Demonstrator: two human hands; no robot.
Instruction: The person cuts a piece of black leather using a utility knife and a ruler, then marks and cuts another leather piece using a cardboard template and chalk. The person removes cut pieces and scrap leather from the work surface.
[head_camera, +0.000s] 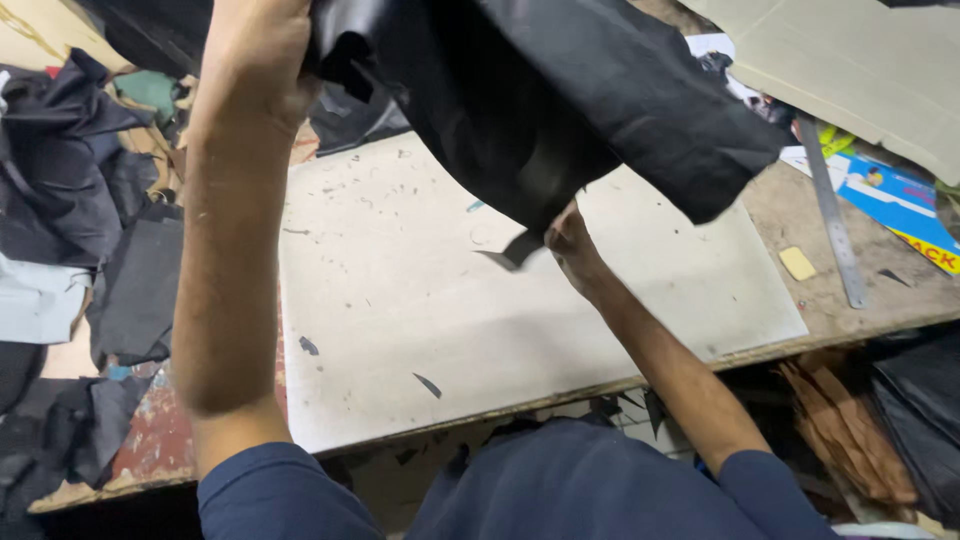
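Above the pale cutting board (400, 300), a large black leather sheet (600, 90) hangs lifted by 2 hands. Left hand (255, 60) is clenched on its upper edge, beyond the board's far left corner. Right hand (568, 240), over the board's middle, pinches the sheet's lower edge. A steel ruler (830, 215) lies right of the board.
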